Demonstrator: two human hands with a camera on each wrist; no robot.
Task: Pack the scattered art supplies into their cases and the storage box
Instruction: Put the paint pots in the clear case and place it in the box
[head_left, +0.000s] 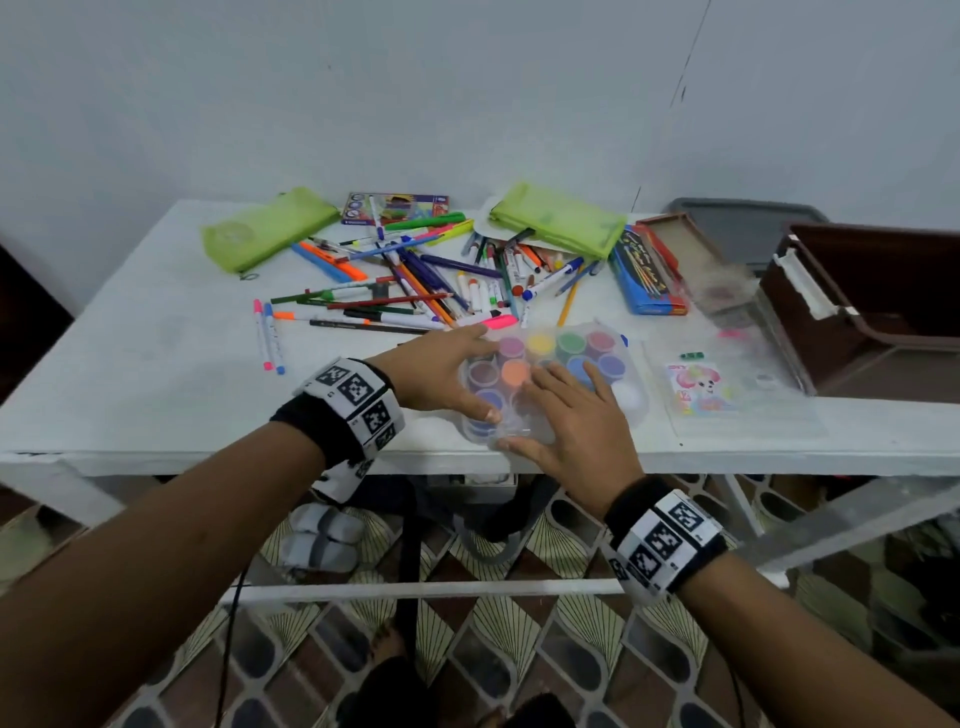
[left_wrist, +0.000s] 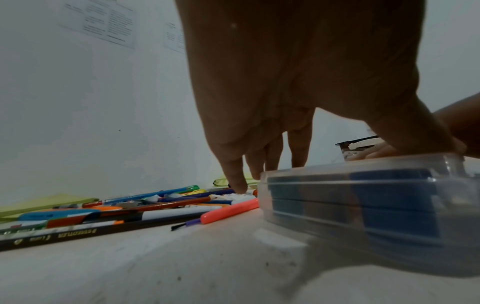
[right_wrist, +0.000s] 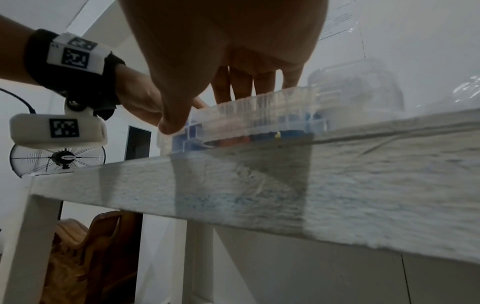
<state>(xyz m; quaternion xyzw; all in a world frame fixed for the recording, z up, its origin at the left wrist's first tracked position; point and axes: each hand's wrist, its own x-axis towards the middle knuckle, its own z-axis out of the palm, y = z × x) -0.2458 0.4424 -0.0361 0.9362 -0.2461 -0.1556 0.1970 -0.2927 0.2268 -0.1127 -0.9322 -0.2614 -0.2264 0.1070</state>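
Observation:
A clear plastic paint case (head_left: 571, 345) with several coloured pots lies at the table's front edge, also seen in the left wrist view (left_wrist: 363, 205) and the right wrist view (right_wrist: 259, 121). My left hand (head_left: 441, 369) is at its left end: the thumb lies on the lid and the straight fingers (left_wrist: 275, 156) reach down past the far edge. My right hand (head_left: 571, 415) lies flat on the lid with its fingers spread. Its thumb (right_wrist: 171, 125) touches the near corner. Scattered pens, pencils and markers (head_left: 415, 280) lie just behind the case.
Two green pouches (head_left: 265, 228) (head_left: 561, 218) lie at the back, a blue pencil box (head_left: 647, 275) beside them. A brown storage box (head_left: 872, 301) stands at the right, a grey lid (head_left: 748, 223) behind it. A clear sleeve with a sticker card (head_left: 701, 387) lies right of the case.

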